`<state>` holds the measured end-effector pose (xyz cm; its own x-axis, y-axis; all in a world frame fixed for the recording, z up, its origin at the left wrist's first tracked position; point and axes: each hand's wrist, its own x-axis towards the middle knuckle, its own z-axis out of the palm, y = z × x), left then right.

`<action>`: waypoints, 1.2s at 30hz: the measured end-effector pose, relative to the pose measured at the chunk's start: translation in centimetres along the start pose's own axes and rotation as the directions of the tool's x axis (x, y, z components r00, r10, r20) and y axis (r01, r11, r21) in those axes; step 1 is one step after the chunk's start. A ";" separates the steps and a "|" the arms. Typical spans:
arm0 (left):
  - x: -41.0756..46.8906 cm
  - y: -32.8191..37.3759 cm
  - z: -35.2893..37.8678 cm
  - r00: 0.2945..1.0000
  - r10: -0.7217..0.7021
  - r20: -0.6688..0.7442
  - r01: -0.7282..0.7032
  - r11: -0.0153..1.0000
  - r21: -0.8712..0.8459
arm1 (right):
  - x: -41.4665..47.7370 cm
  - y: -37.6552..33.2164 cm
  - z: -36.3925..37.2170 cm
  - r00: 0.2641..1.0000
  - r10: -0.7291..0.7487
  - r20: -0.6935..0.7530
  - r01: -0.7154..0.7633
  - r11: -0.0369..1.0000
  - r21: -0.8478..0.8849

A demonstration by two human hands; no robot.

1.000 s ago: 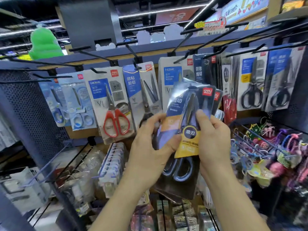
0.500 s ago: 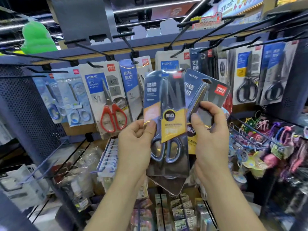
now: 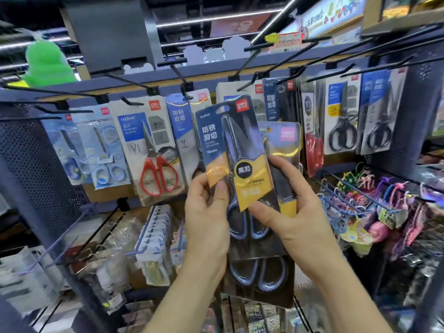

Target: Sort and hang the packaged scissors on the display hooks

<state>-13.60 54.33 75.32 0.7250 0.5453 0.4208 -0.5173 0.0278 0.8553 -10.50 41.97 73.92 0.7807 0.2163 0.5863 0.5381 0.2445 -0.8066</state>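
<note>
I hold a fan of packaged scissors in front of the display. The front pack (image 3: 230,150) is blue and yellow with dark blades and blue-grey handles. My left hand (image 3: 207,212) pinches its left edge between thumb and fingers. My right hand (image 3: 286,207) grips the same pack and a second pack (image 3: 284,140) that shows behind it on the right. A third pair's handles (image 3: 259,275) hang below. Black display hooks (image 3: 182,78) jut from the rail above, carrying hung packs such as the red-handled scissors (image 3: 157,174).
Black-handled scissors packs (image 3: 343,123) hang at upper right. A perforated metal side panel (image 3: 31,169) stands at left. Lower hooks carry bagged goods (image 3: 153,236) and colourful trinkets (image 3: 384,207) to the right. A green plush toy (image 3: 46,63) sits on top at left.
The two packs, spread apart half a second ago, have come together into one overlapping stack. My right hand has dropped lower and now grips the front pack too.
</note>
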 end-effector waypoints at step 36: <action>10.1 3.8 15.4 0.967 0.181 0.178 -0.221 0.945 0.240 | 1.9 -1.0 -14.9 0.936 -0.169 -0.307 0.106 0.972 -0.212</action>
<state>-1.22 47.00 87.47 0.6884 0.3832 0.6159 -0.5401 -0.2959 0.7879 -4.85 28.06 74.73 0.7377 -0.1293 0.6626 0.6728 0.0601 -0.7374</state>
